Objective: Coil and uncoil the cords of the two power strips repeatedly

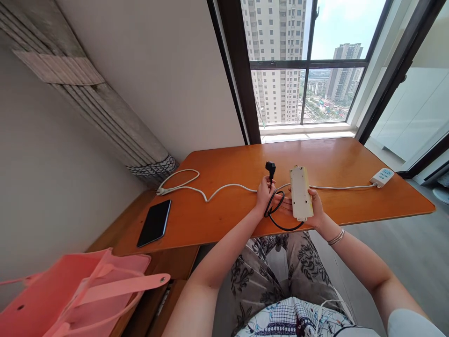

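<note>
My right hand (316,206) is closed around the side of a cream-coloured power strip (300,193), held up over the table's front edge with a flat, screw-dotted face towards me. A black cord (286,229) leaves its lower end and loops up to my left hand (265,195). That hand is closed on the cord just below a black plug (270,167), which points upward. Some left fingers stretch towards the strip; whether they touch it I cannot tell. Behind both hands, a white cable (228,186) crosses the tabletop.
The orange-brown wooden table (224,215) stands before a window (308,65). A black smartphone (154,223) lies at its left, a white adapter box (382,177) at its right end. A pink bag (115,290) sits at lower left, below a gathered curtain (115,121).
</note>
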A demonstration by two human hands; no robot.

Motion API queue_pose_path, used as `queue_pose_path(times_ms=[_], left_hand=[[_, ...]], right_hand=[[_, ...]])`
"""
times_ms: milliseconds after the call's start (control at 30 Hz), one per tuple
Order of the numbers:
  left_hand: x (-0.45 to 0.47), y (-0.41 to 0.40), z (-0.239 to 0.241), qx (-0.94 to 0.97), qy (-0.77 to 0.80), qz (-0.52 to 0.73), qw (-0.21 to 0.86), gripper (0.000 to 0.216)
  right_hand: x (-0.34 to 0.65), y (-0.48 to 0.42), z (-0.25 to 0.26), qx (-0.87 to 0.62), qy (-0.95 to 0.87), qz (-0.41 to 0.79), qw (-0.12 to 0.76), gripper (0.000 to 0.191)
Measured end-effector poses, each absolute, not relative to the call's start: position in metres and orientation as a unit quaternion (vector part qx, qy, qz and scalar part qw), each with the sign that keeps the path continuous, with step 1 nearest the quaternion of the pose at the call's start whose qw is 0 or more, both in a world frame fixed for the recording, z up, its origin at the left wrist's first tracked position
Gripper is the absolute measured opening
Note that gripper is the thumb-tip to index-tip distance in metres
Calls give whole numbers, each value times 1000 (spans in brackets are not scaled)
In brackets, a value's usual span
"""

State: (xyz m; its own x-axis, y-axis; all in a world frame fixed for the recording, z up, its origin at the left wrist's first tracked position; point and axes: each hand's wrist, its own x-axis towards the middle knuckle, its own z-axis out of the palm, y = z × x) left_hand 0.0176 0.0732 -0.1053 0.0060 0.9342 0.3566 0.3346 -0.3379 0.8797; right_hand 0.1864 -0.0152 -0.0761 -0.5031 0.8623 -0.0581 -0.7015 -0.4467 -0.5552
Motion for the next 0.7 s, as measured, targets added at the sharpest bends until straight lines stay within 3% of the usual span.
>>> queue_pose_path(times_ms=[200, 433, 700], left_hand=[[16, 62, -99, 658, 448, 512, 324, 16], [17, 55, -96, 666, 451, 510, 305, 10], [16, 56, -95, 672, 445, 490, 332, 12]], right_hand=[[188, -8, -79, -179, -216, 810, 515, 46], [186, -11, -87, -179, -250, 833, 459, 44], [187, -9, -88, -184, -245, 823, 477, 49]])
